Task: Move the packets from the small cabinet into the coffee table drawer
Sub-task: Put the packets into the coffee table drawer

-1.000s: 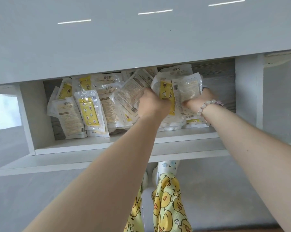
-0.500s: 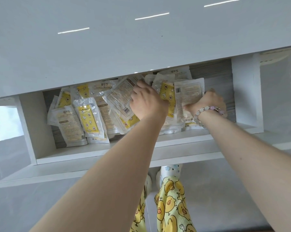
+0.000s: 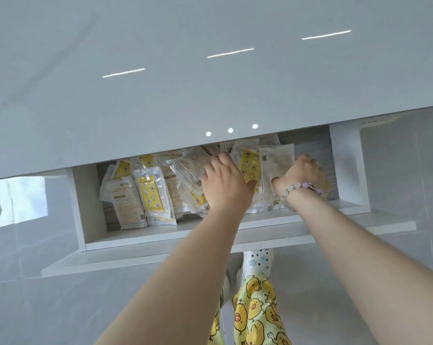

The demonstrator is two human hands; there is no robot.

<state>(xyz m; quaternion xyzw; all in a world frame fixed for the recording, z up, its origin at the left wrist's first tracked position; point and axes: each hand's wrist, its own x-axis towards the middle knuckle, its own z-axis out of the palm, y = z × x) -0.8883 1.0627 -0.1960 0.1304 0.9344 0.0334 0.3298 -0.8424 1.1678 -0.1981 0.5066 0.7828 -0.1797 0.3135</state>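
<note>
Grips the right edge of a pale packet [image 3: 276,165] with the right hand [image 3: 306,176], fingers curled, bead bracelet [image 3: 301,189] on the wrist. Rests the left hand [image 3: 225,188] on the middle packets [image 3: 190,168] — cannot tell if those fingers grab one or only press. Between the two hands, a yellow star packet [image 3: 248,165], standing up, touching the pale one. All inside the small white cabinet [image 3: 88,200], near its right end. More to the left — a leaning bunch of packets [image 3: 135,202] with their bottoms on the cabinet floor, apart from both hands. Above, a shiny grey top [image 3: 210,95] with bright light lines. Below, duck-print trousers [image 3: 255,307] over a grey floor [image 3: 61,307].
</note>
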